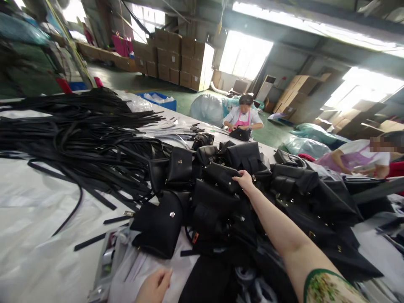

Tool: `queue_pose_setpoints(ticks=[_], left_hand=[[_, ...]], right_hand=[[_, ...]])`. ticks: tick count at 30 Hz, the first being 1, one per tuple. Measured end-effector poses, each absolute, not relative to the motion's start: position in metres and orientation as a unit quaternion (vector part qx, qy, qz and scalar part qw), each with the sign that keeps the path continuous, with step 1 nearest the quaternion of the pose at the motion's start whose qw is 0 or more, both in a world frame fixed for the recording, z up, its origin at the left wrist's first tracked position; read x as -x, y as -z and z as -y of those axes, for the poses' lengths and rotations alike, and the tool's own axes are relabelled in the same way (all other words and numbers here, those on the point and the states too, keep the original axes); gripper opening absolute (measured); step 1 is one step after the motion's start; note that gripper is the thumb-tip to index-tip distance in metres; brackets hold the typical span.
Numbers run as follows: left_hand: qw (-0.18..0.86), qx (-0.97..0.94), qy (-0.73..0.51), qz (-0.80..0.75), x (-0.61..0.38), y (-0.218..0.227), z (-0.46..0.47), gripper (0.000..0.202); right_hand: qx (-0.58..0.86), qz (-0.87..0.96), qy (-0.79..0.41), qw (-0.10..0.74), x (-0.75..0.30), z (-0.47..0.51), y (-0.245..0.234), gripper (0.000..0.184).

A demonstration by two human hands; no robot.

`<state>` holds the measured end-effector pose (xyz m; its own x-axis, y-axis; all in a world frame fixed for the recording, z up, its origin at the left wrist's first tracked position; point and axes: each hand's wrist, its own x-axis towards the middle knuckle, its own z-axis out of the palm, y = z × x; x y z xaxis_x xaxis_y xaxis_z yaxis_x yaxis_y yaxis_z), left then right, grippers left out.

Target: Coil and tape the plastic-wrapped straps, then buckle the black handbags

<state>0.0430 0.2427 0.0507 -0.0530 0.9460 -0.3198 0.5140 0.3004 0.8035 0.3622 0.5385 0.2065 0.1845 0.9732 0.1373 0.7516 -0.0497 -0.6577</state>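
My right hand (pixel 244 182) reaches out over a heap of black handbags and is closed on the upper edge of one black handbag (pixel 221 176), thumb and fingers pinching its corner. Low in the view, my left hand (pixel 156 286) hovers with loosely bent fingers and holds nothing that I can see. Ahead of it lies another black handbag (pixel 160 227) with a small metal clasp on its front. More black bags (pixel 293 179) are stacked to the right of my right forearm.
Long black straps (pixel 78 130) spread in a thick pile across the left of the white table (pixel 28 235). A grey tray (pixel 109 261) of small items stands near my left hand. Two people sit working beyond the bags. Cardboard boxes (pixel 170 57) and a blue bin (pixel 159 101) stand behind.
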Motion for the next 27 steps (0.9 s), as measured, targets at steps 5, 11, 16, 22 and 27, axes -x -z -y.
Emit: queue_pose_setpoints(ticks=[5,11,16,22,27], left_hand=[[0.453,-0.565,-0.324,-0.608,-0.06,-0.141,-0.257,0.035],[0.458,-0.681,-0.371,-0.434,-0.117,-0.221,-0.249,0.021],[0.512,-0.761,-0.242,-0.317,-0.144,-0.212,-0.227,0.025],[0.535,-0.776,-0.16,-0.294,-0.143,-0.192,-0.204,0.01],[0.506,-0.79,-0.146,-0.313,-0.139,-0.191,-0.199,0.007]], right_hand=[[0.617,0.694,-0.117,0.351,-0.382,-0.418,-0.267,0.027],[0.657,0.631,-0.22,0.349,-0.382,-0.261,-0.279,0.029],[0.669,0.573,-0.357,0.31,-0.359,-0.196,-0.218,0.031],[0.66,0.602,-0.341,0.293,-0.35,-0.172,-0.212,0.029],[0.649,0.633,-0.313,0.283,-0.349,-0.168,-0.216,0.029]])
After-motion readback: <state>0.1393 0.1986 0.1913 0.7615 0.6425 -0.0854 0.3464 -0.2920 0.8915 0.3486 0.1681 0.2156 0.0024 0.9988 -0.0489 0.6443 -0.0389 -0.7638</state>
